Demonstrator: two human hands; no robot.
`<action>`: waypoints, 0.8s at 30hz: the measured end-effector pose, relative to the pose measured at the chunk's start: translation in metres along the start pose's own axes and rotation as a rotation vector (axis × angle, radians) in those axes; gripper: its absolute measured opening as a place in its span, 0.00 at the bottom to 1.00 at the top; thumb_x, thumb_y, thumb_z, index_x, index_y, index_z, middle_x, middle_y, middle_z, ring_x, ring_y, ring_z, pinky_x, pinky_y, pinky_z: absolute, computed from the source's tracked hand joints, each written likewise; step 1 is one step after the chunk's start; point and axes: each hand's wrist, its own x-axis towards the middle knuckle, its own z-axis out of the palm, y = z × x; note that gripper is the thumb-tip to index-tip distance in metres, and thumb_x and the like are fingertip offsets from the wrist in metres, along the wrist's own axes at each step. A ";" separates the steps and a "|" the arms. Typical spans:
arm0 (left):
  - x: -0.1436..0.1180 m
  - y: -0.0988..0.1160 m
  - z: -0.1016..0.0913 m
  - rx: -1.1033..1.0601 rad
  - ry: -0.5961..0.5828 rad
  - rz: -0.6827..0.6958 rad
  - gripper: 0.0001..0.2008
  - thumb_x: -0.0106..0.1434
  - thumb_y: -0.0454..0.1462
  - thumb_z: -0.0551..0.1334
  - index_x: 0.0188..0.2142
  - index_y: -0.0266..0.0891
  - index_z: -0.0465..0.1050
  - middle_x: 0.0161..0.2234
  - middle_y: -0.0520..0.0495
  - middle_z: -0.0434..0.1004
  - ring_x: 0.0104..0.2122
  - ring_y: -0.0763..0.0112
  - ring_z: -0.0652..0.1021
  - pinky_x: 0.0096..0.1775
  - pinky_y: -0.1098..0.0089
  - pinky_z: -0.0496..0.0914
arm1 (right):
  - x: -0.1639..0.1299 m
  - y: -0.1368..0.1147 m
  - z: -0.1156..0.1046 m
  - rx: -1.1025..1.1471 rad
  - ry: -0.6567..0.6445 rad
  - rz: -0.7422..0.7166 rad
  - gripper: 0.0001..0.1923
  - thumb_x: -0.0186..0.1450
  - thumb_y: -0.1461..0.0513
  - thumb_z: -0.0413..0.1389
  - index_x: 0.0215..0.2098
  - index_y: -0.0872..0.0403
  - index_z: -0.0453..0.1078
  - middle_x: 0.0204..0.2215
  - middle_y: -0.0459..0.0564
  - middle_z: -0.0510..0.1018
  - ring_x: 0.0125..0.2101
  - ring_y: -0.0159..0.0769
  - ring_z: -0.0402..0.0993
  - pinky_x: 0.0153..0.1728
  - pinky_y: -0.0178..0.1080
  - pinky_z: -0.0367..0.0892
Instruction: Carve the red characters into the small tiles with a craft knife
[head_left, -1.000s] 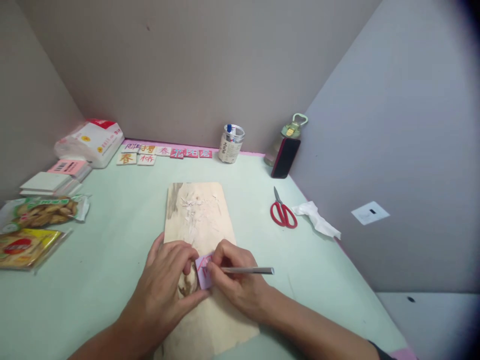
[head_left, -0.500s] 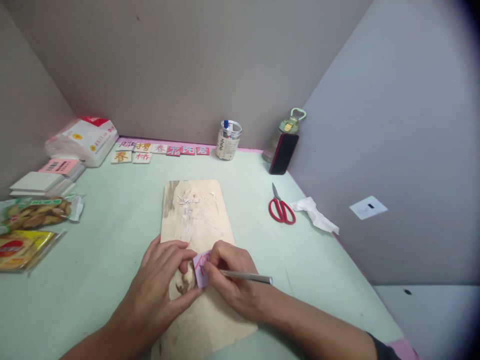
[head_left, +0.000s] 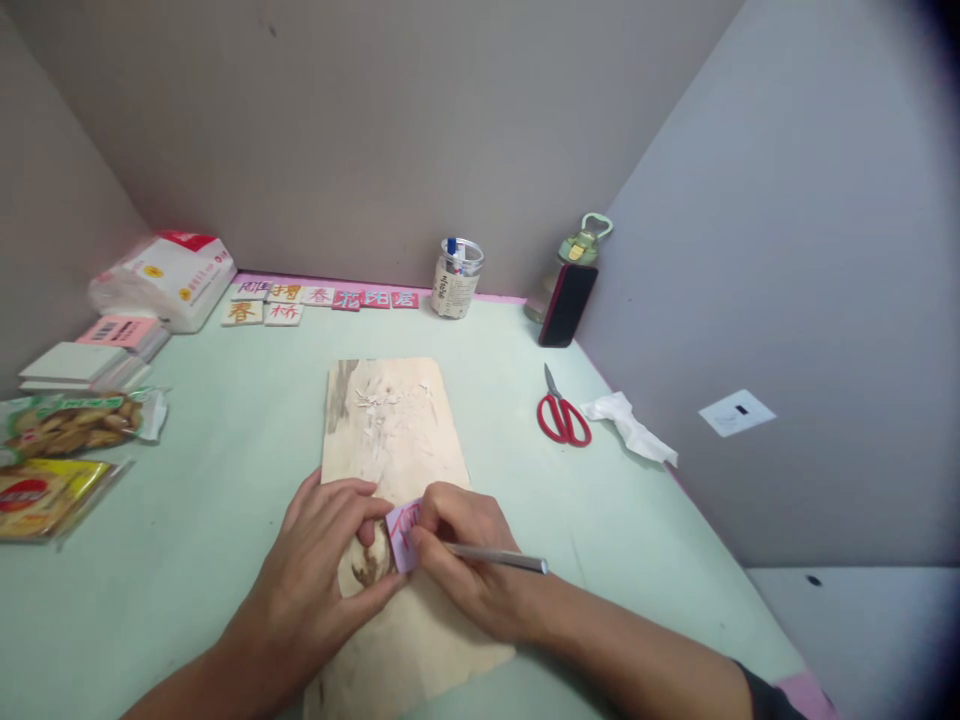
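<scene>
A small lilac square block with red marks on its face lies on a wooden board. My left hand grips the block's left side between thumb and fingers, over a dark knot in the wood. In my right hand is a slim silver-handled craft knife, held like a pen. Its tip is hidden behind my fingers, which rest at the block's right side. Pale shavings are scattered on the board's upper part.
Red-handled scissors and a crumpled tissue lie to the right. Along the back are several lettered tiles, a can with pens, a phone and a bottle. Packets and a tissue pack stand left.
My right fingers and the knife have shifted very slightly at the block, and a bit more of its red marking shows. My left hand keeps its place.
</scene>
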 end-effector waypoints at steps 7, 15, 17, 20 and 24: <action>0.001 0.000 0.002 0.006 -0.004 0.012 0.16 0.62 0.42 0.65 0.48 0.47 0.64 0.41 0.49 0.76 0.53 0.53 0.74 0.62 0.43 0.53 | 0.000 0.000 -0.001 0.027 -0.010 -0.007 0.10 0.66 0.64 0.50 0.28 0.50 0.55 0.21 0.39 0.61 0.23 0.30 0.57 0.27 0.35 0.54; 0.001 0.000 0.000 0.006 0.004 0.018 0.17 0.62 0.42 0.66 0.48 0.46 0.64 0.41 0.49 0.76 0.53 0.53 0.73 0.62 0.43 0.53 | 0.001 -0.001 -0.003 0.042 -0.038 -0.024 0.10 0.66 0.64 0.50 0.27 0.50 0.54 0.21 0.40 0.61 0.23 0.30 0.58 0.28 0.35 0.53; 0.001 0.000 0.000 0.011 -0.006 0.015 0.17 0.61 0.42 0.66 0.48 0.46 0.65 0.41 0.49 0.76 0.53 0.53 0.74 0.62 0.44 0.53 | 0.001 -0.001 -0.003 0.029 -0.042 -0.042 0.10 0.66 0.64 0.49 0.27 0.50 0.54 0.22 0.40 0.62 0.23 0.31 0.59 0.28 0.35 0.54; 0.001 0.000 -0.001 0.015 -0.006 0.010 0.16 0.61 0.42 0.66 0.47 0.46 0.65 0.41 0.50 0.77 0.53 0.53 0.74 0.62 0.44 0.54 | 0.000 0.000 -0.004 0.009 -0.049 -0.069 0.10 0.67 0.64 0.48 0.28 0.50 0.54 0.23 0.41 0.64 0.24 0.31 0.60 0.29 0.36 0.55; 0.000 -0.001 -0.001 0.018 -0.004 0.017 0.17 0.61 0.42 0.66 0.47 0.46 0.65 0.41 0.49 0.77 0.53 0.53 0.74 0.62 0.44 0.53 | 0.000 0.002 -0.004 -0.019 -0.066 -0.113 0.10 0.67 0.64 0.47 0.28 0.50 0.53 0.24 0.42 0.63 0.25 0.32 0.60 0.29 0.36 0.56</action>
